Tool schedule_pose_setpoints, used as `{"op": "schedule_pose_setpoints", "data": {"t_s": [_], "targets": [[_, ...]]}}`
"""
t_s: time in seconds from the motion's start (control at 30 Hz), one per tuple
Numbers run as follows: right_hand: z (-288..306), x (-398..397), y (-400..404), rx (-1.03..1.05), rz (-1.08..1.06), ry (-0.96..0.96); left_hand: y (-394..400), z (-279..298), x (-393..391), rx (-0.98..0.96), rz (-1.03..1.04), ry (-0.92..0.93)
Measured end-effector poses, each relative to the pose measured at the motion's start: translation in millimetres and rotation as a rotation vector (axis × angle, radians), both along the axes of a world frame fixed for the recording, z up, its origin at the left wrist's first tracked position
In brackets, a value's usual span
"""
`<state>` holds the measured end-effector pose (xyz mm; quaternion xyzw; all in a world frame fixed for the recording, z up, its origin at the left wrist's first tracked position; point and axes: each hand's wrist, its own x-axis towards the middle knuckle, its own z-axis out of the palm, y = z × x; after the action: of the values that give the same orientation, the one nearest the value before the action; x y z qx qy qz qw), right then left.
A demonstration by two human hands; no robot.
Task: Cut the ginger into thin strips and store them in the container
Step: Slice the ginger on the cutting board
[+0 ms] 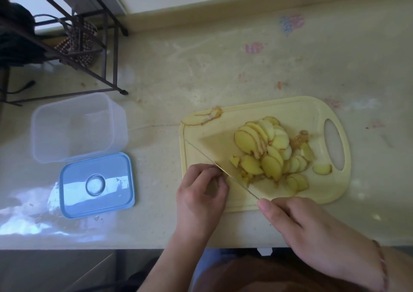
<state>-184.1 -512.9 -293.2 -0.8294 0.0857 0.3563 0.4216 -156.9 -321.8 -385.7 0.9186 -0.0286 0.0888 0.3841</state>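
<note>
Status: ginger slices point(268, 151) sit fanned and heaped on the middle-to-right part of the cutting board point(317, 111), still flat rounds, not strips yet. Left hand point(201, 193) is at the board's near-left corner, fingers curled and pinching what looks like a last small ginger nub; the piece itself is mostly hidden, so can't confirm. Right hand point(312, 229) is just off the board's near edge, wrapped round the handle of the knife point(214, 163), index finger extended along the spine; handle itself is hidden under the hand. Blade runs diagonally across the board's left side, touching or nearly touching the left fingertips. Main risk: a nub that small gives no margin, so one slip and the edge meets the fingers. Second risk: the pile is loose and overlapping, so cutting strips without restacking likely gives uneven widths and slices skating under the blade. A slice at the board's far-left corner and another near its handle hole could get knocked off onto the counter point(223, 68). The container point(76, 126) stands open well to the board's left with the blue lid point(98, 184) in front of it, so the transfer has a long carry and spill is likely unless the board is moved closer.
</note>
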Motion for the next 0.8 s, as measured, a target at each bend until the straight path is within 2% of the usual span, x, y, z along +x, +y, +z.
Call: {"op": "schedule_pose_setpoints", "data": {"t_s": [0.4,0.6,0.8], "targets": [[-31.0,6.6,21.5,-0.003,-0.017,-0.082,-0.2,1.7,1.6,0.019,-0.041,-0.014],[-29.1,13.6,9.7,0.074,-0.080,-0.035,2.2,3.8,2.3,0.055,-0.083,-0.049],[-28.6,1.8,28.0,-0.019,-0.057,-0.088,0.1,0.7,0.6,0.044,-0.065,-0.042]]}}
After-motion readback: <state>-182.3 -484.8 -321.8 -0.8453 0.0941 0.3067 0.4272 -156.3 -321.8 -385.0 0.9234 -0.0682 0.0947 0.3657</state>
